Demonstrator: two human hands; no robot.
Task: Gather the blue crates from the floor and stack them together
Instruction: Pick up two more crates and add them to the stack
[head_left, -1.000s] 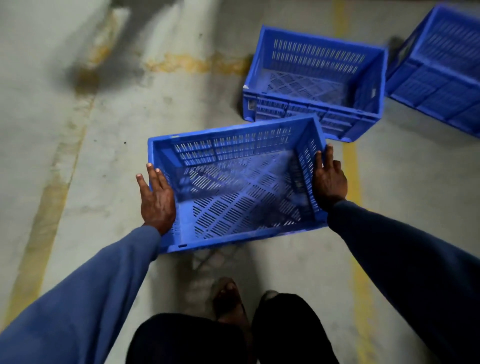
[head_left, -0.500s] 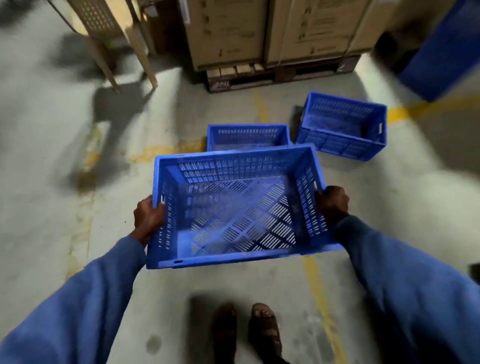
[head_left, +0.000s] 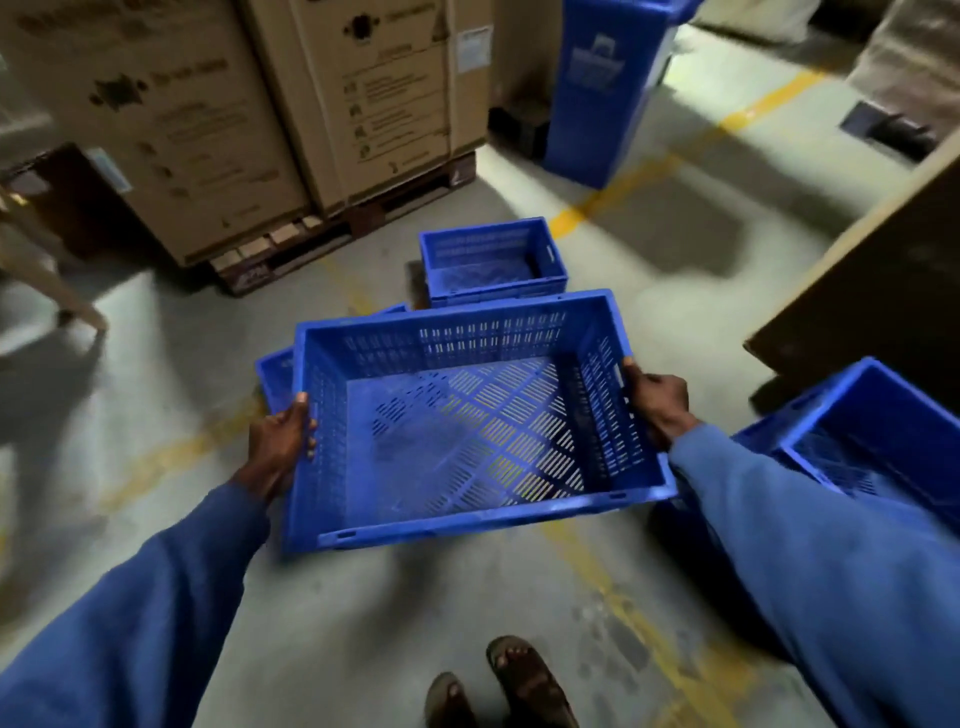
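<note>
I hold an empty blue slotted crate (head_left: 467, 431) in the air at waist height. My left hand (head_left: 278, 441) grips its left wall and my right hand (head_left: 660, 402) grips its right wall. A second blue crate (head_left: 491, 262) sits on the floor just beyond it. The corner of another blue crate (head_left: 275, 374) pokes out from under the held one at the left. At the right edge, partly behind my right sleeve, stands a further blue crate (head_left: 883, 431), seemingly on top of another.
Large cardboard boxes (head_left: 249, 119) on a wooden pallet (head_left: 332, 234) stand at the back left. A tall blue bin (head_left: 608, 88) stands at the back. A brown board (head_left: 883, 291) leans in at the right. Yellow floor lines (head_left: 613, 202) cross the concrete. My sandalled feet (head_left: 498, 686) are below.
The crate has been lifted off the floor and carried forward with both hands closed on its sides. The view has swung up, bringing the boxes, tall bin and right-hand crates into sight.
</note>
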